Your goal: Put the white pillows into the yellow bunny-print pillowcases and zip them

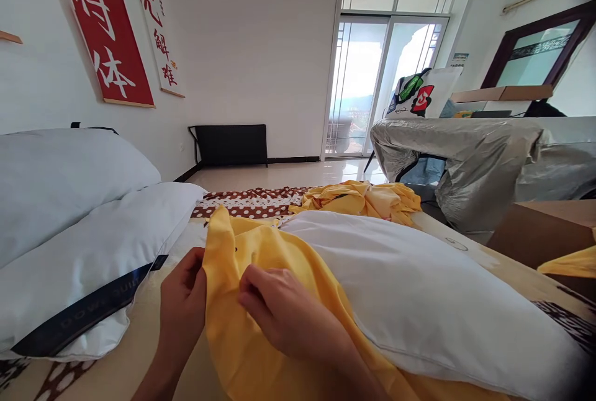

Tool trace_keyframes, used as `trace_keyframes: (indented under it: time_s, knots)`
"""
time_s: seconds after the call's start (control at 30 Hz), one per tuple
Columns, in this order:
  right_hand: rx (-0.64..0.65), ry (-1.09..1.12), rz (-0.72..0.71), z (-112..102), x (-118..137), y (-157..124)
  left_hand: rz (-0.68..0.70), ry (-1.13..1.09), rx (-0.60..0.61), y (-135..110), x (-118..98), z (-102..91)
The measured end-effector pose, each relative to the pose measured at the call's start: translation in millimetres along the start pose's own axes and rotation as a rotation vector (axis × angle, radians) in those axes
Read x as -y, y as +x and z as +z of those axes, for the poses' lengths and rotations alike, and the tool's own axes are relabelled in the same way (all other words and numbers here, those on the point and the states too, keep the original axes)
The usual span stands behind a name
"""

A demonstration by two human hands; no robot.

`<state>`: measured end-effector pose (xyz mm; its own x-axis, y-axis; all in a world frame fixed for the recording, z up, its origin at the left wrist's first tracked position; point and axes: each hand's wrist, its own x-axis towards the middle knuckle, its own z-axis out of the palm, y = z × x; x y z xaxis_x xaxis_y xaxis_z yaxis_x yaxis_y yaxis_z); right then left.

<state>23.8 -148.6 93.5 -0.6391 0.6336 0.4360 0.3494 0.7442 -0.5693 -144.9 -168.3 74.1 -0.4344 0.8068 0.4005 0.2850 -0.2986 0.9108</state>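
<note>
A yellow pillowcase point(242, 320) lies bunched over the near end of a white pillow point(419, 301) on the bed. My left hand point(184, 301) grips the yellow fabric's left edge, fingers curled round it. My right hand point(279, 308) pinches a fold of the same fabric on top, fingers pressed together. The pillow stretches away to the right, partly inside the yellow cloth.
Two white pillows point(79, 246) are stacked at the left, the lower with a dark band. More yellow cloth point(363, 199) is heaped further up the bed. A silver-covered piece of furniture point(488, 153) and a brown box point(544, 227) stand at the right.
</note>
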Motion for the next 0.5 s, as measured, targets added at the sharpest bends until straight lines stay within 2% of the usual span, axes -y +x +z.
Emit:
trace_keyframes:
  time_s: [0.07,0.1,0.23,0.27,0.3,0.4,0.43,0.5]
  knots:
    - [0.042,0.092,-0.021,-3,2,-2,0.056,0.040,-0.016,-2,-2,-1.3]
    - [0.001,0.165,-0.001,-4,1,-2,0.096,0.061,-0.011,-3,-3,-2.0]
    - [-0.391,0.339,0.139,-5,-11,6,0.348,0.207,0.084,-9,-5,-1.0]
    - [-0.421,0.342,0.149,-3,-15,9,0.405,0.241,0.117,-10,-5,0.4]
    - [-0.387,0.346,0.139,-2,-18,12,0.448,0.264,0.155,-12,-4,2.2]
    - [-0.151,0.393,0.042,5,-22,18,0.519,0.273,0.213,-14,-3,7.8]
    - [-0.117,0.401,0.023,7,-22,19,0.535,0.275,0.218,-14,-2,9.2]
    - [-0.138,0.367,0.037,11,-21,20,0.554,0.283,0.213,-13,-1,10.8]
